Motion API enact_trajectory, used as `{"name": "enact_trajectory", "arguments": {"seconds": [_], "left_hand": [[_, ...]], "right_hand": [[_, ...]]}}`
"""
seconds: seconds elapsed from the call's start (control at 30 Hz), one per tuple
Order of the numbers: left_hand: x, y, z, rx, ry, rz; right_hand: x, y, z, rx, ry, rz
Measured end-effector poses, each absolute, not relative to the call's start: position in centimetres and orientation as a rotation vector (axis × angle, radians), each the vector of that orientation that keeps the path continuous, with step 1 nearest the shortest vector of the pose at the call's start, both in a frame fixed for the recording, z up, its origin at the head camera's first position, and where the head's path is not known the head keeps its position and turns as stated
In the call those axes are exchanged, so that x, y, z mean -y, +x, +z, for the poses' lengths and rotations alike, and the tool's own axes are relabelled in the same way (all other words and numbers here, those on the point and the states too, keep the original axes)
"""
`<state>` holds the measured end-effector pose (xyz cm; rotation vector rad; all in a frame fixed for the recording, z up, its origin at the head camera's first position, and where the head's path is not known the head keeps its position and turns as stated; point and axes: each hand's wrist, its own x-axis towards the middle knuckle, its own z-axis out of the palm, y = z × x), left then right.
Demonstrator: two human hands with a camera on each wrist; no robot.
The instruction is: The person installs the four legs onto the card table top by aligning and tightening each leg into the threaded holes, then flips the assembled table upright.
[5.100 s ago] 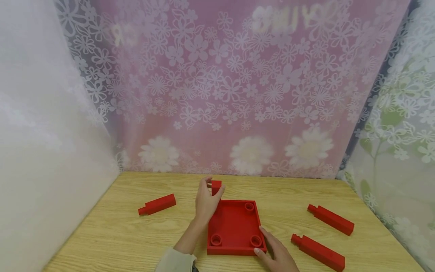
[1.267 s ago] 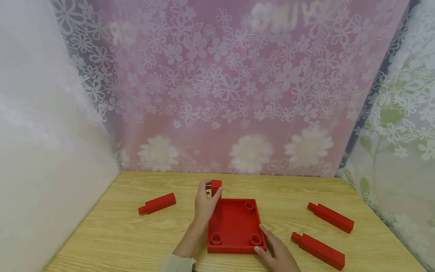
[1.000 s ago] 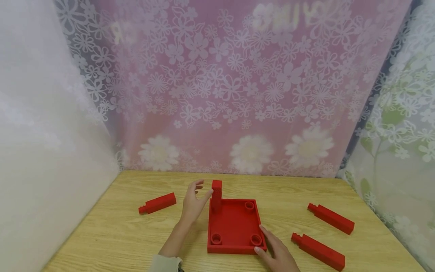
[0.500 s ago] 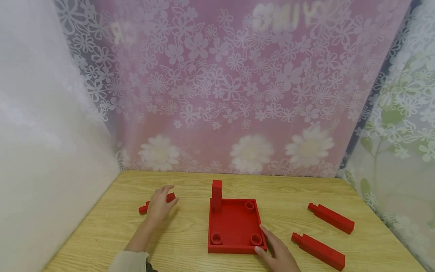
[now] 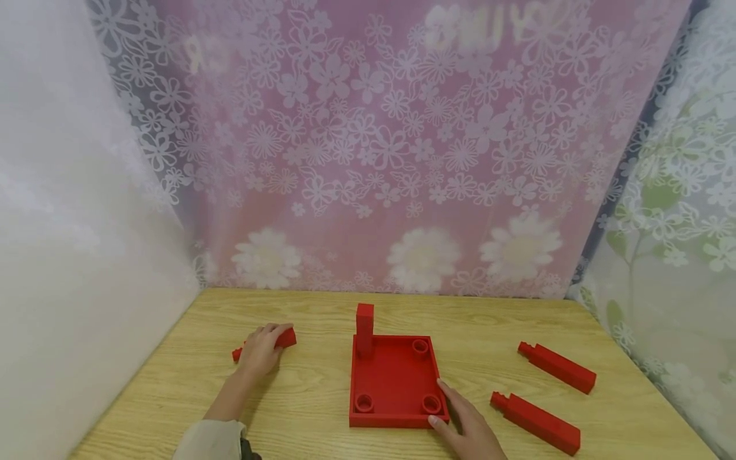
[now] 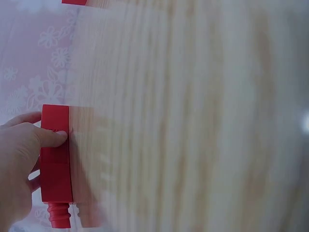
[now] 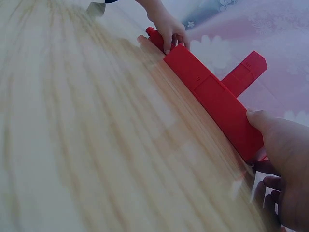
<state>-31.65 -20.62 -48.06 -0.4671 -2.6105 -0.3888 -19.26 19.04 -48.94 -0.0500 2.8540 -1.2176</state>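
My left hand grips a red threaded leg lying on the table at the left. In the left wrist view the thumb presses one face of this square leg, other fingers reach behind it, and its screw end sticks out below. A red square tabletop panel lies with its raised rim up. One leg stands upright in its far left corner, and round sockets sit in the other corners. My right hand holds the near right corner, thumb on the front wall, a finger along the right side.
Two more red threaded legs lie to the right, one farther back and one nearer. The wooden table is bounded by a flowered pink cloth behind and pale cloth walls at both sides.
My left hand has let go of the upright leg, moved left and closed around the leg lying there. The right hand has stayed at the panel's corner.
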Motion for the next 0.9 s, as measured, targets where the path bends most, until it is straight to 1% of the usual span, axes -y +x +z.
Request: {"name": "enact_trajectory", "arguments": {"seconds": [0.5, 0.73, 0.9], "left_hand": [[20.3, -31.3, -47.1, 2.596, -0.47, -0.442], [19.0, -30.4, -45.8, 2.515, -0.438, -0.528], [17.8, -29.6, -44.6, 2.463, -0.473, -0.562]], "right_hand": [[-19.1, -19.1, -48.9, -2.863, -0.067, -1.207], [-19.1, -19.0, -48.8, -2.874, -0.075, -1.202], [-19.2, -19.0, -48.9, -2.872, -0.075, -1.199]]}}
